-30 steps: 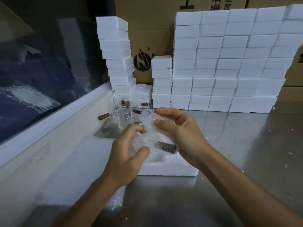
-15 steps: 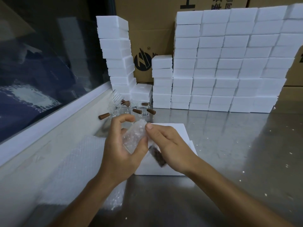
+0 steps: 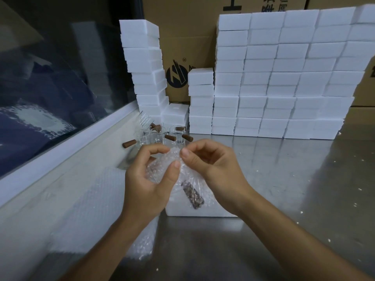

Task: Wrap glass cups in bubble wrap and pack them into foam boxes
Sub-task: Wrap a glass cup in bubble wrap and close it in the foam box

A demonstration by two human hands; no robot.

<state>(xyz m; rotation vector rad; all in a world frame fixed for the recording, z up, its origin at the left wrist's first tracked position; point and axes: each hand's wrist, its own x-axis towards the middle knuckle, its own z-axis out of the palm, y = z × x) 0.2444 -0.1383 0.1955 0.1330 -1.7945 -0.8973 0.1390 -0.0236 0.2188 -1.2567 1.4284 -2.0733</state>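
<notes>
Far left there's a dark glass pane (image 3: 50, 78) w/ a pale sill. A flat sheet of bubble wrap (image 3: 95, 209), dimpled and see-thru, lies on the brushed steel table (image 3: 294, 189). Further back are a few clear round glass cups (image 3: 158, 135) w/ brown stubby handles pointing every which way.

Left hand (image 3: 146, 179) is curled around the wrapped cup (image 3: 162, 169), thumb pressing the crinkly wrap. Right hand (image 3: 215, 169) pinches the wrap's top edge btwn thumb and forefinger. The bundle is held just above an open white foam box (image 3: 203, 211). Its brown handle (image 3: 191, 194) shows thru the plastic, long axis running down and to the right, toward the camera.

Behind that are blocky stacks of white foam boxes (image 3: 284, 78) and cardboard cartons (image 3: 188, 37) w/ a round black "H" logo; the rest of the print is cut off.
</notes>
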